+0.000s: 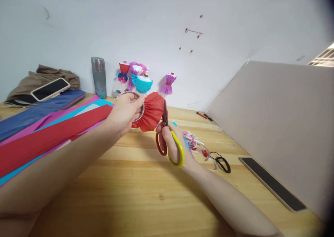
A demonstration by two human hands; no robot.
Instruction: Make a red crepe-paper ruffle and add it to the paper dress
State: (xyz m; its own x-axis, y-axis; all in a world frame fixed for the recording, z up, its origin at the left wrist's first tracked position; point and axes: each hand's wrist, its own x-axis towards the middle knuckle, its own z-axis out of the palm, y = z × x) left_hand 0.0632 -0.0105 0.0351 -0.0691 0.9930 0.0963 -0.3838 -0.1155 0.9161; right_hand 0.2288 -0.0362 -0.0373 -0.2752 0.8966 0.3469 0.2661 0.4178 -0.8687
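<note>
My left hand [126, 110] is closed on a piece of red crepe paper [151, 113], gathered into pleats that fan out to the right. A pale ring, like a roll of tape [142, 114], sits around the fingers of that hand. In my right hand [172, 139] is a pair of scissors [179, 153] with one yellow and one red handle loop. Their dark blades point up along the right edge of the red paper; whether they touch it I cannot tell. Behind my left hand stand several small paper dresses [143, 84] in turquoise, red and purple.
Folded crepe paper strips [52, 136] lie along the left. Behind them are a phone [50, 89], brown cloth [52, 73] and a grey bottle [99, 80]. Paper scraps [193, 143], a black band [223, 164] and a dark flat device [272, 184] lie right on the wooden table [146, 195].
</note>
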